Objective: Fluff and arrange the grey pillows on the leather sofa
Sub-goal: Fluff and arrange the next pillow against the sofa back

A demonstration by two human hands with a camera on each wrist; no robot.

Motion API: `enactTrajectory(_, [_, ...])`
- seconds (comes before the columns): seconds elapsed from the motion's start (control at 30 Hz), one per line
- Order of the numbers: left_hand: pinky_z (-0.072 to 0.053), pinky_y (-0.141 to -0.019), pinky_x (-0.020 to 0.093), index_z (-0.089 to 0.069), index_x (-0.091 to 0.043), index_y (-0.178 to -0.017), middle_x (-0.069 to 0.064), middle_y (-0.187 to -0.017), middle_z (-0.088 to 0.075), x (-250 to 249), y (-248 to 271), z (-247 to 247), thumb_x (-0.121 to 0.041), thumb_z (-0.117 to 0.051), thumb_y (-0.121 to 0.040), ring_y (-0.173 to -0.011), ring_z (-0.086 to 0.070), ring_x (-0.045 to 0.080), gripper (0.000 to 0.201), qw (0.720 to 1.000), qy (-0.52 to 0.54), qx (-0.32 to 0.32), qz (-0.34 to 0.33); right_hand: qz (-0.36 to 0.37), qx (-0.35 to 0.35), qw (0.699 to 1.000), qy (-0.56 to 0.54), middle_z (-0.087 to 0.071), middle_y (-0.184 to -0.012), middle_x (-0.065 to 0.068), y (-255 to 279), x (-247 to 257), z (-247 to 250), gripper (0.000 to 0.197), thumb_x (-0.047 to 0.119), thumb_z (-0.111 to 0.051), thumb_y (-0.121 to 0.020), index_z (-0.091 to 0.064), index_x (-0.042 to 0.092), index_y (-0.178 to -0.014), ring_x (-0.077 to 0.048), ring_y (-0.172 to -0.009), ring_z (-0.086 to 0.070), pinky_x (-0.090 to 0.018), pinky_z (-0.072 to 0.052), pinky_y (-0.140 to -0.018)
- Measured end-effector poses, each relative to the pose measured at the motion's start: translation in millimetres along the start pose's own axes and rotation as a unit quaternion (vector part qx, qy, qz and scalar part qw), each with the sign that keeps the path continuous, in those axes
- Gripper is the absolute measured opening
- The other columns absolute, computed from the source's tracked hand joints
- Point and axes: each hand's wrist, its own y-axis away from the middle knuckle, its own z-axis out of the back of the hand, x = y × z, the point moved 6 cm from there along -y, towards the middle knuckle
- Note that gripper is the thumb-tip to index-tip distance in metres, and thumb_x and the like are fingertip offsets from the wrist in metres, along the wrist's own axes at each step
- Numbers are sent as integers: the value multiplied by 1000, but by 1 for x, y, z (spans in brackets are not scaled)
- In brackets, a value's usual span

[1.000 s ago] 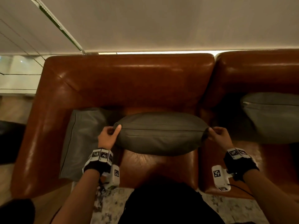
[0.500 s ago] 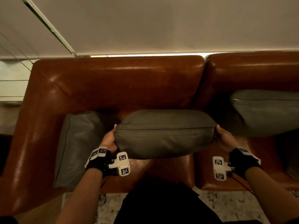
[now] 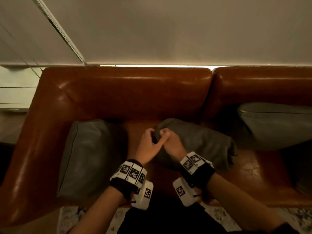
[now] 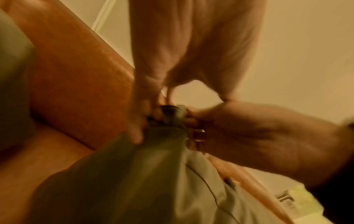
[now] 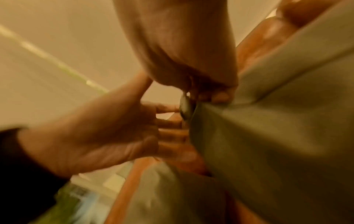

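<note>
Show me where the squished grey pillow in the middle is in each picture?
Head view: the middle grey pillow lies centre-right on the seat, one end bunched by the left hand and right hand.
Left wrist view: the pillow fills the lower middle, its pinched tip at centre.
Right wrist view: the pillow fills the right side.
Shared landmark: the bunched tip where both hands meet.
</note>
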Motion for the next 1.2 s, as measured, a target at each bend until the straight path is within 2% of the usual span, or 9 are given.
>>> enactTrajectory(0.13, [-37,-105,38,-41,-4,-127,18,-128,-48,44,-11,32,-37,-59,-87,-121,-47,31,55,989,11,-132,62,49,109,992,30,-54,-132,-12,2,-4,-25,35,12,-42,-96,-52,9,-130,-23,-123,-50,-23,-32,-104])
enactTrajectory(0.23, [-34,-106,41,-39,-4,-134,18,-135,-47,46,-15,39,-25,-49,-94,-127,-43,33,46,986,-47,-150,54,77,-93,985,120,-59,-118,-14,16,-35,35,30,17,-47,-91,-61,10,-117,-31,-113,-53,-36,-36,-100])
enactTrajectory(0.37, [-40,-102,46,-44,-3,-131,23,-128,-54,43,-26,47,-18,-38,-97,-122,-48,39,38,979,-77,-180,63,-81,-258,927,259,-49,-121,-16,60,-93,120,26,22,-55,-90,-57,12,-113,-37,-114,-41,-47,-33,-95])
enactTrajectory(0.57, [-41,-94,41,-50,4,-122,29,-119,-58,34,-30,56,-23,-41,-98,-114,-53,42,38,978,-58,-196,42,-119,-264,927,237,-43,-113,-16,89,-124,151,47,36,-74,-75,-54,6,-104,-34,-107,-41,-45,-39,-92])
enactTrajectory(0.8, [-44,-87,42,-55,7,-113,30,-110,-62,27,-31,68,-26,-40,-98,-105,-57,42,39,978,-110,-179,-2,1,-311,929,201,-50,-89,-18,104,-138,184,8,3,-63,-83,-59,-2,-81,-37,-83,-51,-42,-42,-73])
enactTrajectory(1.0, [-46,-77,45,-53,0,-106,27,-99,-63,24,-23,76,-34,-35,-98,-93,-59,42,39,971,-104,-217,-13,-122,-338,931,-59,-58,-104,-16,102,-167,178,22,35,-54,-91,-53,14,-96,-31,-95,-58,-43,-50,-82])
enactTrajectory(1.07, [-43,-74,42,-51,1,-104,28,-99,-62,35,-22,75,-34,-33,-99,-94,-58,43,40,974,-97,-205,8,-177,-317,921,-140,-60,-91,-13,90,-161,170,34,42,-55,-89,-54,9,-98,-22,-79,-59,-26,-51,-66])
enactTrajectory(1.13, [-38,-73,39,-52,4,-100,28,-98,-61,43,-21,80,-32,-34,-99,-93,-57,42,40,973,-80,-217,7,-195,-255,941,-111,-59,-74,-9,72,-149,166,39,40,-60,-86,-63,2,-92,-17,-65,-56,-16,-45,-51])
enactTrajectory(1.2, [-37,-77,40,-53,7,-96,29,-99,-59,48,-20,84,-32,-38,-98,-95,-55,41,42,974,-71,-215,8,-178,-218,959,-40,-61,-73,-11,57,-140,167,38,37,-61,-86,-67,0,-87,-22,-71,-57,-22,-44,-60])
